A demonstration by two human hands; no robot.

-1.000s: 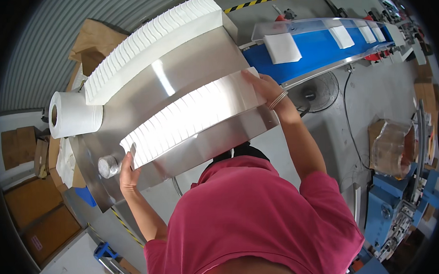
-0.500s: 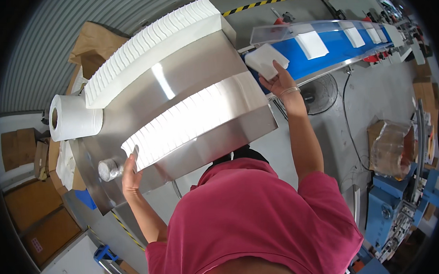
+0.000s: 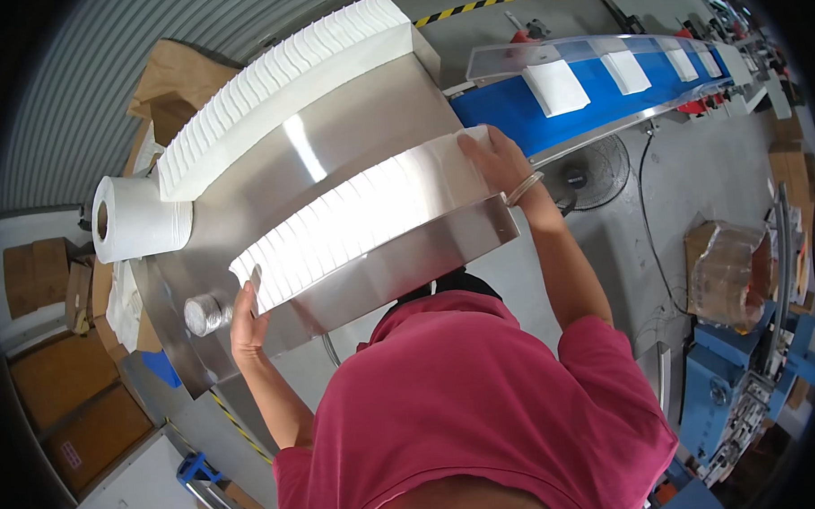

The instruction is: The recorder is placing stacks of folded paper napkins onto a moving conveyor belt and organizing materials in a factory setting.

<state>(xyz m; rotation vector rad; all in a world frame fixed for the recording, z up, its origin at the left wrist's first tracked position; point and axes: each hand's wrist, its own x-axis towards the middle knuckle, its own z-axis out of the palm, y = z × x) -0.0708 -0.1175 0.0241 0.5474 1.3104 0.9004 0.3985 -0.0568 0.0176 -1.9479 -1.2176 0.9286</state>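
Observation:
A long row of white folded paper stacks (image 3: pixel 335 223) stands on edge along the near side of a steel table (image 3: pixel 271 198). At the row's left end, my left hand (image 3: pixel 248 323) is closed against the last stack, its fingers partly hidden by the paper. My right hand (image 3: pixel 503 166) is at the table's right end, closed on a white folded paper stack (image 3: pixel 472 136) mostly covered by the fingers. Just beyond it, a blue conveyor belt (image 3: pixel 501 105) carries several similar stacks, the nearest being a white stack (image 3: pixel 556 88).
A second row of white stacks (image 3: pixel 280 79) lines the table's far side. By its left end are a large white paper roll (image 3: pixel 146 217) and, nearer me, a small clear-wrapped roll (image 3: pixel 203 314). A clear guard (image 3: pixel 499 61) edges the belt. A floor fan (image 3: pixel 589 172) stands below.
My right hand has brought the paper stack from the belt's end down and left to the near row's right end. Stacks on the belt have shifted toward me. My left hand stays put.

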